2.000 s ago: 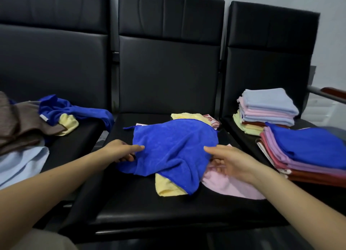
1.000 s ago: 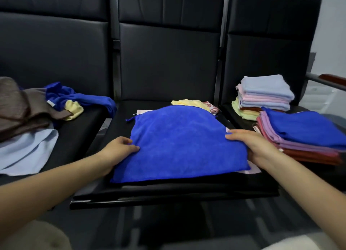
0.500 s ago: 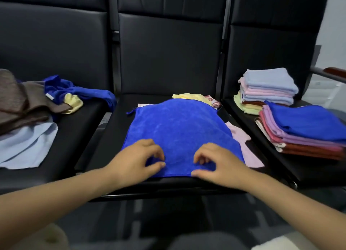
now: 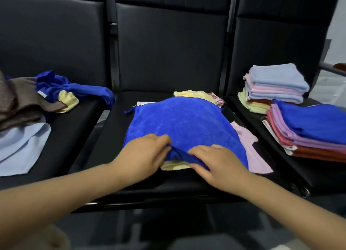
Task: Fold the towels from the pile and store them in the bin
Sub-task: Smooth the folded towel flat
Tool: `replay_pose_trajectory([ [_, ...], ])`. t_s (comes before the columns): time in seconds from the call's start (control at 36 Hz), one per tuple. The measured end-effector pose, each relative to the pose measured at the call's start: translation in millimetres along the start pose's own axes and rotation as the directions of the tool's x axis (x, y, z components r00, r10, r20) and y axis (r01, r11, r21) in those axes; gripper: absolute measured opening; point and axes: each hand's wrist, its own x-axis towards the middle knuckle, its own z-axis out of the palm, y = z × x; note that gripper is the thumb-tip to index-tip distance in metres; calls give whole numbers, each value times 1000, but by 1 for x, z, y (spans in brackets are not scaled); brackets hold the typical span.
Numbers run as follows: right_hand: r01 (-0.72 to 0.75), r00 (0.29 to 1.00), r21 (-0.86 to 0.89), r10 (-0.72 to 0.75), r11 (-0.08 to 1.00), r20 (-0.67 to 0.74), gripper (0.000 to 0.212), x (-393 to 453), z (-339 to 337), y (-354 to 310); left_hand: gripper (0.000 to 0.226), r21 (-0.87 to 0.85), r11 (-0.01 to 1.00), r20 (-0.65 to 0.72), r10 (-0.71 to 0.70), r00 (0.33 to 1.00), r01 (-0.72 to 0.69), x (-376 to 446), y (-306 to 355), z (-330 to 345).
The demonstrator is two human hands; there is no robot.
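Note:
A bright blue towel lies spread over the middle black seat, on top of a yellow towel and a pink towel. My left hand and my right hand sit side by side at its near edge. Both pinch that edge, which is lifted and bunched between them. An unfolded pile with a blue towel, brown cloth and a light blue cloth lies on the left seat. No bin is in view.
On the right seat stand two folded stacks: a pastel stack at the back and a stack topped by a blue towel in front. A chair armrest sticks out at far right. Black seat backs rise behind.
The blue towel was spread flat over the seat. Both hands then came from its sides to the middle of its near edge, and now lift and bunch that edge, showing the yellow towel beneath.

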Motion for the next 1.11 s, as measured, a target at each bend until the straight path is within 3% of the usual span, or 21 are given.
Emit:
replay_pose_trajectory([
  [0.06, 3, 1000, -16, -3, 1000, 5, 25, 5, -8, 11, 48, 18, 1000, -25, 2, 1000, -1, 6, -8, -6],
  [0.11, -108, 994, 39, 109, 993, -17, 31, 10, -22, 23, 50, 93, 995, -28, 51, 998, -48, 11, -19, -14],
  [0.22, -254, 967, 20, 254, 967, -10, 14, 11, -46, 51, 43, 218, 969, -47, 129, 991, -116, 20, -41, -27],
  [0.31, -328, 944, 44, 329, 944, -10, 16, 8, -58, 70, 47, 261, 962, -89, 108, 990, -81, 21, -53, -35],
  [0.39, -415, 898, 271, 439, 868, -31, 19, 2, -75, 79, 59, 118, 987, -5, -112, 994, 111, 21, -61, -42],
  [0.44, -449, 868, 406, 497, 796, -15, 28, -3, -82, 82, 48, -42, 974, 33, -222, 975, 223, 18, -64, -44],
  [0.5, -463, 843, 512, 538, 723, 2, 30, -7, -83, 83, 34, -234, 930, 44, -283, 958, 285, 16, -63, -46],
  [0.58, -467, 791, 732, 605, 496, 94, 19, -12, -79, 80, 28, -474, 812, 66, -352, 934, 340, 12, -49, -48],
  [0.61, -473, 776, 762, 619, 441, 124, 32, -13, -76, 81, 27, -517, 778, 77, -373, 925, 357, 12, -44, -46],
  [0.67, -509, 758, 762, 628, 401, 176, 53, -15, -71, 80, 22, -553, 727, 114, -417, 902, 406, 10, -38, -40],
  [0.75, -578, 746, 699, 621, 422, 241, 33, -16, -67, 73, 25, -521, 735, 183, -401, 898, 434, 4, -35, -34],
  [0.83, -651, 721, 616, 614, 444, 320, 34, -21, -67, 72, 28, -478, 762, 236, -366, 900, 436, -4, -38, -33],
  [0.97, -720, 687, 584, 511, 376, 517, 28, -28, -68, 67, 32, -495, 767, 404, -214, 889, 409, -18, -39, -31],
  [1.03, -715, 688, 593, 520, 370, 506, 27, -25, -66, 67, 31, -452, 800, 420, -200, 885, 395, -16, -43, -31],
  [1.11, -646, 701, 683, 618, 340, 356, 26, -13, -64, 74, 42, -404, 841, 385, -201, 901, 360, -4, -53, -36],
])
